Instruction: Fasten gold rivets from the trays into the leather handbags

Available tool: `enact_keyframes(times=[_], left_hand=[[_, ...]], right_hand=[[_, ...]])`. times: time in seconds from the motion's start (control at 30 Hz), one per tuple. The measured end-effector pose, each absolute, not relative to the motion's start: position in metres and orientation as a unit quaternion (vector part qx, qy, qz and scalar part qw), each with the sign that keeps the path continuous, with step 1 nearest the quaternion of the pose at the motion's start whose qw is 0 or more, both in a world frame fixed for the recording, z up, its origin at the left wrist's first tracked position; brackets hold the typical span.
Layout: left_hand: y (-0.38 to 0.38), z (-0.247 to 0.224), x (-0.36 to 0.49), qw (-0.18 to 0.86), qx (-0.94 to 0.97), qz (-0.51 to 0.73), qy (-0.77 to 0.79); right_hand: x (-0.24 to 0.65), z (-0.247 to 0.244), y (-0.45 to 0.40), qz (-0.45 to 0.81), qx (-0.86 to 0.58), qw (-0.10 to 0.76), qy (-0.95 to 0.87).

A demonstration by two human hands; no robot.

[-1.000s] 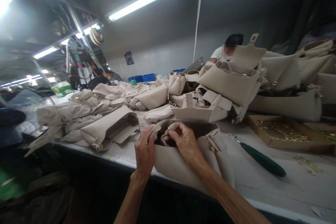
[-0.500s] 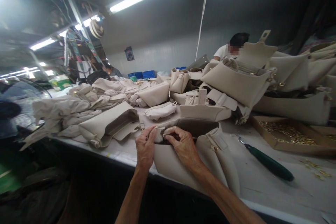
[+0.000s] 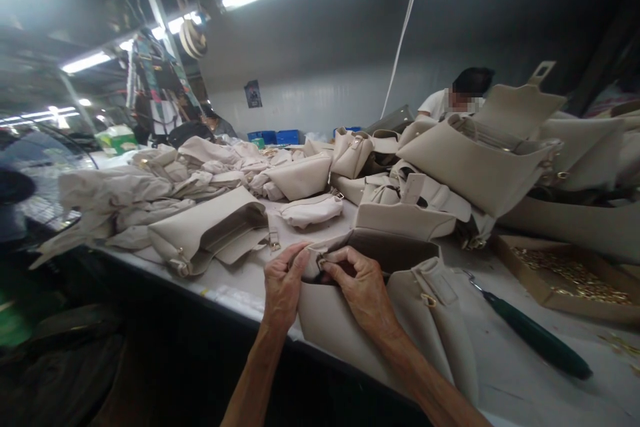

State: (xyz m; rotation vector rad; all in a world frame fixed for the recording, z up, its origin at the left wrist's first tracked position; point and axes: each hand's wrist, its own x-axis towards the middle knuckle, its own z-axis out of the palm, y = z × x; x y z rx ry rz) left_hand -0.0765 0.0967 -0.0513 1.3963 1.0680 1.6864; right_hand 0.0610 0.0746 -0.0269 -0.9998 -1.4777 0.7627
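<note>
An open beige handbag (image 3: 330, 317) lies at the table's front edge, its dark inside showing. My left hand (image 3: 285, 283) is closed on the bag's left end, thumb and fingers pinching the edge. Over the opening, my right hand (image 3: 363, 287) pinches a small piece at that same end; the fingers hide most of it, so its kind cannot be told. A gold ring fitting (image 3: 429, 300) sits on the bag's right end. Right of the bag lies a hooked tool (image 3: 537, 333) with a dark green handle.
A cardboard tray (image 3: 530, 273) holds small gold fittings, with a few loose beside it. Another open beige bag (image 3: 220, 213) lies at left. Behind are a pale pouch (image 3: 311, 211), heaped fabric pieces (image 3: 115, 193) and stacked bags (image 3: 470, 160). A co-worker (image 3: 465, 90) sits behind the stack.
The view has turned slightly, so the right-hand things sit farther right and lower. Both hands keep their pinch at the bag's left end, with only a small shift of the right fingers.
</note>
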Motion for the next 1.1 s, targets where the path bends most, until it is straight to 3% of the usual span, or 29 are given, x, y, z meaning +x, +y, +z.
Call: enact_keyframes(times=[0.63,1.1], left_hand=[[0.099,-0.055,-0.081,0.350,0.568,0.625,0.404],[0.102,-0.051,-0.080,0.363,0.574,0.606,0.414]], right_hand=[[0.067,-0.030,0.089,0.470,-0.417,0.546,-0.554],[0.059,-0.029,0.091,0.454,-0.472,0.550,-0.519]])
